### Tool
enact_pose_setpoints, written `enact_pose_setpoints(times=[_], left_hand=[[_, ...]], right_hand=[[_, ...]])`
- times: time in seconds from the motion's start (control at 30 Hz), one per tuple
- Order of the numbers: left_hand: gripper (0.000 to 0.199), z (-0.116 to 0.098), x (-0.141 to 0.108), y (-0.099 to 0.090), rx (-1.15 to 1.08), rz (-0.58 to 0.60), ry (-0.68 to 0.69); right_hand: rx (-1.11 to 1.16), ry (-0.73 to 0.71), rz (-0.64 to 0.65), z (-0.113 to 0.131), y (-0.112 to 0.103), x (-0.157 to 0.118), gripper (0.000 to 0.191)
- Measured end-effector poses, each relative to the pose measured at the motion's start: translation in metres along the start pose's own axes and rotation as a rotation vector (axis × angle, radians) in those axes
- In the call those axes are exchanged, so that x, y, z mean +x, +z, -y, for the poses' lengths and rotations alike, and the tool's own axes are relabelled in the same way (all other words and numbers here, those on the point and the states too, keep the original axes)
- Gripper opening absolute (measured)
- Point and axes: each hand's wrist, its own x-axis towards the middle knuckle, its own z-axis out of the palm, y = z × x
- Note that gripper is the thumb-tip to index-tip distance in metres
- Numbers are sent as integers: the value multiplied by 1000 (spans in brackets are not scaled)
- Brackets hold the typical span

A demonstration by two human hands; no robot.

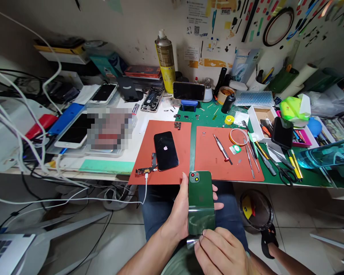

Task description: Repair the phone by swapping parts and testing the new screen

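Observation:
Over my lap, my left hand [178, 212] wraps round a dark green phone [201, 191], its back with the camera lenses facing up. A clear film [201, 218] lies over the lower part of that back. At the phone's bottom end, my right hand [222, 250] pinches the film's loose edge between thumb and fingers. On the left orange mat [143, 149] lies a black phone screen [166, 151] showing a white logo. A small circuit part [146, 169] with a white cable plugged in touches its left side.
The right orange mat [203, 168] holds a screwdriver [222, 149], tweezers and a tape roll. Scissors [286, 175] and a water bottle [326, 153] are at the right. White cables [74, 199] hang at the left. A bin [256, 210] stands on the floor near a person's foot.

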Motion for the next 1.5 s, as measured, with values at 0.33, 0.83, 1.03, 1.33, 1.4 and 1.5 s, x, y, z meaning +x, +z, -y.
enact_pose_setpoints(times=[0.33, 0.83, 1.03, 1.33, 1.4, 1.5], left_hand=[[41, 9, -17, -9, 153, 198, 37], [47, 27, -25, -18, 169, 81, -16], [36, 32, -26, -27, 164, 145, -38], [37, 34, -23, -32, 176, 227, -30], [39, 34, -23, -32, 184, 218, -38], [38, 34, -24, -28, 203, 152, -47]], right_hand=[[-15, -4, -35, -11, 1, 5, 37], [517, 1318, 45, -48, 19, 49, 84], [951, 1457, 37, -51, 10, 55, 50], [1101, 1451, 47, -54, 8, 44, 52], [1116, 1462, 65, -53, 7, 43, 58], [1067, 1473, 89, -50, 7, 45, 62]])
